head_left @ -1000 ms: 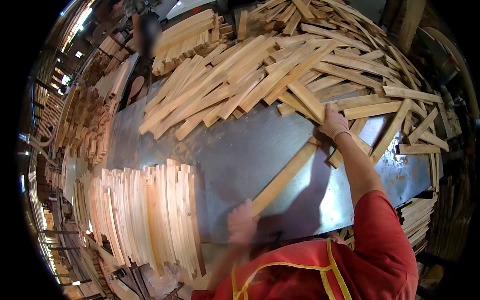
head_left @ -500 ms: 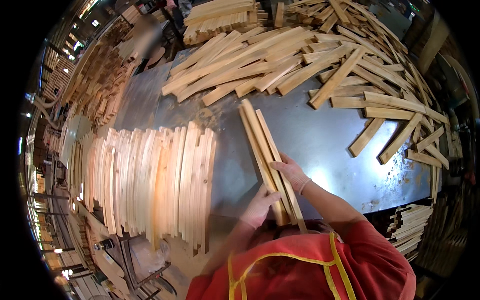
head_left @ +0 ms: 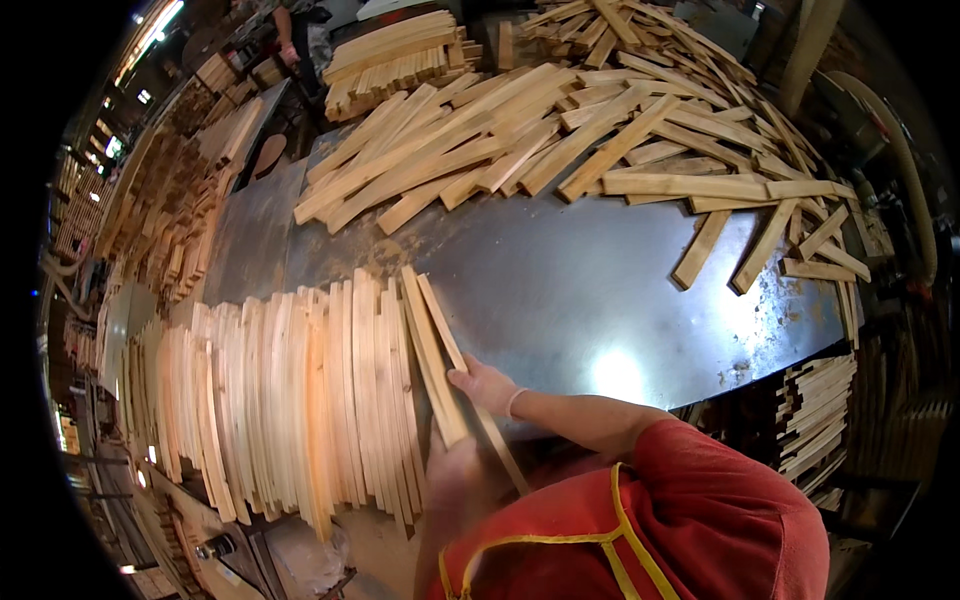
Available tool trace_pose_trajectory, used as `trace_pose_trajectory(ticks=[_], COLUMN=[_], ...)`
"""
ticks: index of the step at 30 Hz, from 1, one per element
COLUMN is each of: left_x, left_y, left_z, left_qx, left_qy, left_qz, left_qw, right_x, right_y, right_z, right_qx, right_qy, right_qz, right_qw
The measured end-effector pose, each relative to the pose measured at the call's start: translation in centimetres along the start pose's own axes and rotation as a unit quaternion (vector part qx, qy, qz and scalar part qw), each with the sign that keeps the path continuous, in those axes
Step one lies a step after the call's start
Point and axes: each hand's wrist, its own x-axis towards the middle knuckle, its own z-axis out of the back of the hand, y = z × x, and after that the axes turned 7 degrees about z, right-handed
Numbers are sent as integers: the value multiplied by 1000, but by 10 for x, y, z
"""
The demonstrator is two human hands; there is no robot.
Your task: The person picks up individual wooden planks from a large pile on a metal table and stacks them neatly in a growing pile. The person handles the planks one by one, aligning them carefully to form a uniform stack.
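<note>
Beside the right end of a long row of upright-edged pale wooden slats point(head_left: 330, 390), I hold loose slats at a slant. My left hand point(head_left: 450, 470), smeared by motion, is closed on the lower end of a wider wooden slat point(head_left: 428, 350). My right hand point(head_left: 487, 387) wears a pale glove and grips a thinner wooden slat point(head_left: 441, 322), its thumb toward the wider one. The two slats spread slightly apart at my right hand. Their far ends lie close to the row. My left fingers are mostly hidden by the blur.
A loose heap of wooden slats point(head_left: 560, 135) covers the far side of the grey metal table point(head_left: 540, 255), spilling to the right. A neat stack point(head_left: 390, 60) stands behind it. More slats point(head_left: 815, 410) are piled below the right edge. Another person's arm point(head_left: 285, 35) shows at the far left.
Both hands have carried the slats leftward from the middle of the table to the row's right end. The held slats have parted, and the view has shifted.
</note>
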Motion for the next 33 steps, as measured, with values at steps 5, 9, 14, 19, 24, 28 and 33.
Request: trace_pose_trajectory(ticks=[5, 9, 14, 19, 24, 28, 33], left_x=[-30, 3, 35, 44, 76, 97, 102], left_y=[-45, -27, -7, -10, -18, -29, -24], left_z=[-6, -15, 5, -47, -186, -255, -260], left_qx=[464, 622, 710, 675, 672, 743, 766], left_qy=[-165, -298, -315, -305, -155, -26, 62], left_qz=[-83, -143, -100, -173, -262, -286, -228], left_qw=[866, 710, 622, 649, 676, 604, 598], right_x=[24, 43, 48, -12, -66, -102, -175], right_y=[36, 26, 45, 1, -34, -5, -57], right_z=[10, 18, 222, 458, 393, 425, 631], right_qx=[-258, -217, -324, -578, -473, -365, -585], right_qy=[124, 220, 42, -259, -33, -169, -512], right_qz=[-59, 81, 166, 34, 55, 176, -62], right_qw=[956, 948, 930, 773, 879, 899, 626])
